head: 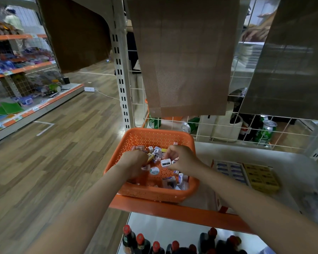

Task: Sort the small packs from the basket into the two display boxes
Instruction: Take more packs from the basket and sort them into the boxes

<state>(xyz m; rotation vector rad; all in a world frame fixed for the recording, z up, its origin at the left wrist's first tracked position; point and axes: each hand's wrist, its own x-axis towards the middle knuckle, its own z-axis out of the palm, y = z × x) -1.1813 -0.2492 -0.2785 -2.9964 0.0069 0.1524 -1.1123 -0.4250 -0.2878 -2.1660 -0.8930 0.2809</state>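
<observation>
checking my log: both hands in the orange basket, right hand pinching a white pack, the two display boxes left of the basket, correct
Not quite. In the head view the two display boxes sit right of the orange basket, not left. The rest holds: left hand and right hand are in the basket, the right pinching a white pack.

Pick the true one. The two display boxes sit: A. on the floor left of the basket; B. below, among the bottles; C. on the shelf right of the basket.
C: the blue display box and the yellow display box lie on the shelf right of the orange basket.
</observation>
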